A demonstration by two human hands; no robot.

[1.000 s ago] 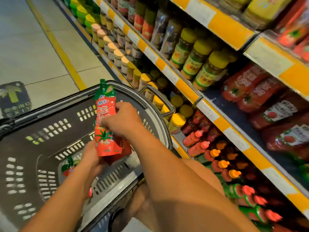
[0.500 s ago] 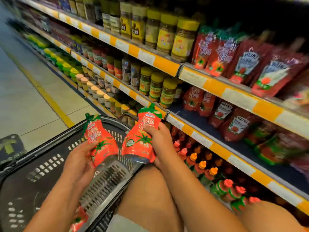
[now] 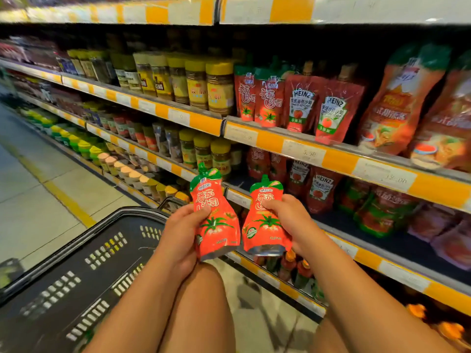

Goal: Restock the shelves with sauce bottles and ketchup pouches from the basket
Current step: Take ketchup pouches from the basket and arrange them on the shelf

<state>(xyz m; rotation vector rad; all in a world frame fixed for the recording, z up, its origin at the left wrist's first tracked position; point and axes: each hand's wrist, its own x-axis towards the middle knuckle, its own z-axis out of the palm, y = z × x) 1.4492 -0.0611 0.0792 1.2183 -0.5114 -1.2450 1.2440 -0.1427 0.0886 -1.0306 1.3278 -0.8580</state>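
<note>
My left hand (image 3: 182, 235) grips a red ketchup pouch with a green spout top (image 3: 216, 220), held upright. My right hand (image 3: 286, 220) grips a second matching ketchup pouch (image 3: 265, 225) beside it. Both pouches hang in front of the lower shelf edge (image 3: 237, 197), above my knees. The black plastic basket (image 3: 76, 271) sits on the floor at the lower left; its inside is mostly out of view. Matching red pouches (image 3: 257, 98) stand on the upper shelf next to Heinz pouches (image 3: 316, 110), and more pouches (image 3: 262, 161) stand on the shelf below.
Yellow-lidded jars (image 3: 204, 87) fill the shelves to the left of the pouches. Sauce bottles with orange caps (image 3: 295, 268) stand on the bottom shelf under my right hand. Large red pouches (image 3: 407, 103) stand at the far right. The tiled aisle floor (image 3: 38, 200) stretches left.
Both hands have risen out of the basket, each with a pouch, and moved right toward the shelves. The view has tilted up from the basket to the shelf rows.
</note>
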